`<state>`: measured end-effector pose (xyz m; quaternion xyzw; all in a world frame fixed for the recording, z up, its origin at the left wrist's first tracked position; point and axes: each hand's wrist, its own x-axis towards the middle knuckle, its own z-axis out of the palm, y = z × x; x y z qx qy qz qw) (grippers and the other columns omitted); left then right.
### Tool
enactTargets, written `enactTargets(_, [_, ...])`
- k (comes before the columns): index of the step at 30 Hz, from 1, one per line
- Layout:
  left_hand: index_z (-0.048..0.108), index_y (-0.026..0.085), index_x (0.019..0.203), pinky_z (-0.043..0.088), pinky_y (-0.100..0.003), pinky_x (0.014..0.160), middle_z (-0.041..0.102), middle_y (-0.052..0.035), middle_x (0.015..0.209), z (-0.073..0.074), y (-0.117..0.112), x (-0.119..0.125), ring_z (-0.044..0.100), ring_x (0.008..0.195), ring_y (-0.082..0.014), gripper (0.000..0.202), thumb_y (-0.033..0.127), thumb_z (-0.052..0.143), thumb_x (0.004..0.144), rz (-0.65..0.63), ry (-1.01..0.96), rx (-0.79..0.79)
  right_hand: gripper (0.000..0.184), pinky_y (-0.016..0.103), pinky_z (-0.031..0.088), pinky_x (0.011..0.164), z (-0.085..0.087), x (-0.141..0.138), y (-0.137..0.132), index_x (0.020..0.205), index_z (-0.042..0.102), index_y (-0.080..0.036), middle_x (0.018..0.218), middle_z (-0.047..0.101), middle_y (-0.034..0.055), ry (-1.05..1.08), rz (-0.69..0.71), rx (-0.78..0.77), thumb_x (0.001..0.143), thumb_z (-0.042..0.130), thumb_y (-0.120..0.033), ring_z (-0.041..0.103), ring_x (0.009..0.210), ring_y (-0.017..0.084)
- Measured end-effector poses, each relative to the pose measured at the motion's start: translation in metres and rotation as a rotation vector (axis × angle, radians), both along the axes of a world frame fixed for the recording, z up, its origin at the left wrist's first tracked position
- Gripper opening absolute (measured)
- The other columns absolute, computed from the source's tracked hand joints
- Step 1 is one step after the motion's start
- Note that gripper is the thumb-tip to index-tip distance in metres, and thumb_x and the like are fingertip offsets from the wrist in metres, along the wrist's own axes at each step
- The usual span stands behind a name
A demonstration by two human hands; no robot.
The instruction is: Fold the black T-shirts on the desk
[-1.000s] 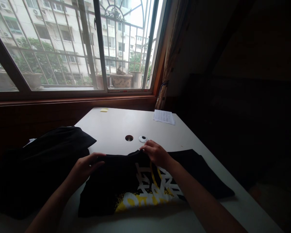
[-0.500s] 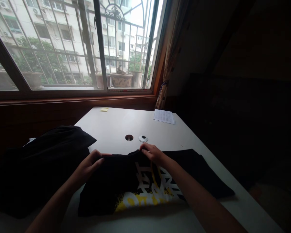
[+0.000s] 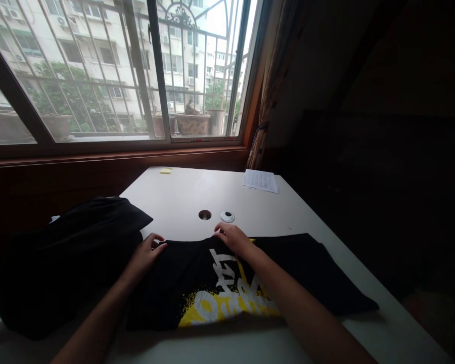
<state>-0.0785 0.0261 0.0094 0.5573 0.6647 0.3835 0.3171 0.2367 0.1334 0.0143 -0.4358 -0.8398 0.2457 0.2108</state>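
A black T-shirt (image 3: 189, 283) with white and yellow print lies on the white table (image 3: 182, 194) in front of me. My left hand (image 3: 148, 251) pinches the shirt's far left corner, fingers curled on the cloth. My right hand (image 3: 234, 237) rests on the far edge near the middle, fingers closed on the fabric. Both forearms reach in from the bottom of the view.
A heap of black clothes (image 3: 60, 258) lies on the table's left side. A cable hole (image 3: 205, 214) and its white cap (image 3: 227, 216) sit just beyond the shirt. A paper sheet (image 3: 261, 180) and a yellow sticky note (image 3: 166, 171) lie near the barred window.
Both hands have drawn the shirt's far edge away from me and flattened it; more of the white print shows now. The left hand has shifted right and forward.
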Motion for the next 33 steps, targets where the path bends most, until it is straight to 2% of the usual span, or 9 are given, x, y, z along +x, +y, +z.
enactTargets(6, [0.064, 0.021, 0.095, 0.048, -0.031, 0.063, 0.066, -0.0031, 0.076, -0.003, 0.002, 0.003, 0.066, 0.07, -0.0246, 0.037, 0.054, 0.059, 0.079, 0.003, 0.18, 0.094, 0.029, 0.033, 0.046, 0.074, 0.0, 0.018, 0.002, 0.112, 0.067, -0.024, 0.094, 0.07, 0.0056, -0.021, -0.058, 0.008, 0.094, 0.064, -0.047, 0.065, 0.085, 0.022])
enactTargets(10, [0.065, 0.021, 0.099, 0.05, -0.033, 0.067, 0.064, -0.003, 0.077, -0.009, 0.002, 0.001, 0.066, 0.072, -0.0243, 0.032, 0.048, 0.056, 0.084, -0.021, 0.278, 0.18, 0.04, 0.031, 0.046, 0.07, 0.005, 0.054, 0.005, 0.118, 0.063, -0.027, 0.087, 0.069, 0.0014, -0.081, -0.047, -0.057, 0.088, 0.069, -0.052, 0.063, 0.077, 0.02])
enactTargets(15, [0.066, 0.022, 0.11, 0.057, -0.042, 0.082, 0.063, -0.0097, 0.105, -0.022, 0.003, -0.009, 0.067, 0.091, -0.0273, 0.03, 0.038, 0.054, 0.088, -0.104, 0.34, 0.357, 0.049, 0.036, 0.047, 0.083, 0.01, 0.129, 0.009, 0.118, 0.064, -0.029, 0.097, 0.068, 0.0048, -0.278, -0.107, -0.025, 0.079, 0.074, -0.057, 0.063, 0.092, 0.025])
enactTargets(19, [0.067, 0.026, 0.121, 0.051, -0.049, 0.1, 0.061, -0.0108, 0.123, -0.025, 0.001, -0.013, 0.061, 0.114, -0.0312, 0.033, 0.033, 0.052, 0.093, -0.21, 0.504, 0.447, 0.044, 0.042, 0.043, 0.095, 0.01, 0.202, 0.009, 0.113, 0.068, -0.029, 0.105, 0.066, 0.009, -0.431, -0.279, 0.0, 0.08, 0.071, -0.058, 0.061, 0.103, 0.03])
enactTargets(22, [0.066, 0.029, 0.127, 0.048, -0.05, 0.107, 0.06, -0.0094, 0.134, -0.024, -0.003, -0.007, 0.056, 0.125, -0.0325, 0.034, 0.035, 0.053, 0.096, -0.343, 0.544, 0.426, 0.043, 0.043, 0.043, 0.097, 0.008, 0.257, 0.01, 0.11, 0.071, -0.027, 0.11, 0.067, 0.0124, -0.469, -0.376, -0.001, 0.079, 0.07, -0.057, 0.057, 0.111, 0.033])
enactTargets(26, [0.062, 0.032, 0.136, 0.045, -0.051, 0.11, 0.057, -0.0087, 0.144, -0.027, -0.006, 0.005, 0.05, 0.135, -0.0347, 0.039, 0.042, 0.051, 0.1, -0.444, 0.6, 0.368, 0.027, 0.042, 0.041, 0.102, 0.003, 0.314, 0.009, 0.087, 0.075, -0.024, 0.109, 0.069, 0.012, -0.411, -0.398, 0.019, 0.075, 0.072, -0.048, 0.055, 0.114, 0.035])
enactTargets(28, [0.059, 0.032, 0.14, 0.044, -0.054, 0.111, 0.054, -0.0087, 0.147, -0.032, -0.006, 0.008, 0.049, 0.136, -0.036, 0.042, 0.043, 0.049, 0.1, -0.452, 0.649, 0.359, 0.024, 0.042, 0.042, 0.101, 0.001, 0.331, 0.006, 0.082, 0.073, -0.023, 0.107, 0.07, 0.0115, -0.282, -0.433, -0.014, 0.072, 0.072, -0.045, 0.059, 0.11, 0.034])
enactTargets(30, [0.055, 0.033, 0.144, 0.043, -0.056, 0.111, 0.052, -0.0081, 0.15, -0.038, -0.004, 0.006, 0.047, 0.138, -0.0369, 0.044, 0.044, 0.049, 0.101, -0.461, 0.697, 0.369, 0.026, 0.041, 0.046, 0.096, -0.003, 0.34, 0.003, 0.088, 0.072, -0.023, 0.106, 0.071, 0.0112, -0.13, -0.459, -0.075, 0.074, 0.069, -0.044, 0.063, 0.105, 0.032])
enactTargets(33, [0.052, 0.033, 0.146, 0.044, -0.056, 0.111, 0.049, -0.0083, 0.152, -0.046, 0.0, -0.002, 0.046, 0.139, -0.0365, 0.046, 0.046, 0.047, 0.102, -0.47, 0.747, 0.403, 0.041, 0.039, 0.052, 0.085, -0.011, 0.345, -0.004, 0.109, 0.068, -0.021, 0.107, 0.071, 0.0129, 0.026, -0.559, -0.138, 0.077, 0.068, -0.046, 0.067, 0.099, 0.031])
